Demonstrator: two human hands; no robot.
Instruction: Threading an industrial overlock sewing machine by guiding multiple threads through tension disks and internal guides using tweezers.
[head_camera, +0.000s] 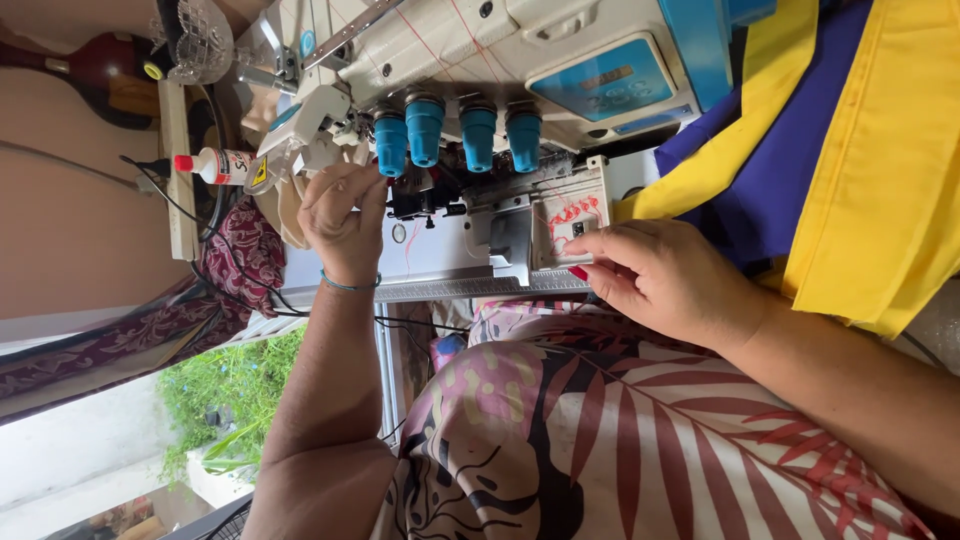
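A white overlock sewing machine (560, 60) with a row of blue tension knobs (455, 130) stands on the table in front of me. My left hand (342, 215) is raised to the leftmost knob with its fingertips pinched together. Fine red thread (408, 250) hangs close by, but I cannot tell whether it is in the pinch. My right hand (660, 275) grips the lower edge of the machine's hinged front cover (570, 215), which carries a red threading diagram. A thin teal band circles my left wrist.
Yellow and purple fabric (850, 170) is piled to the right of the machine. A small oil bottle with a red cap (215, 165), black cables and a patterned maroon cloth (245, 250) lie at the left. The metal table edge (450, 288) runs in front of my leaf-print lap.
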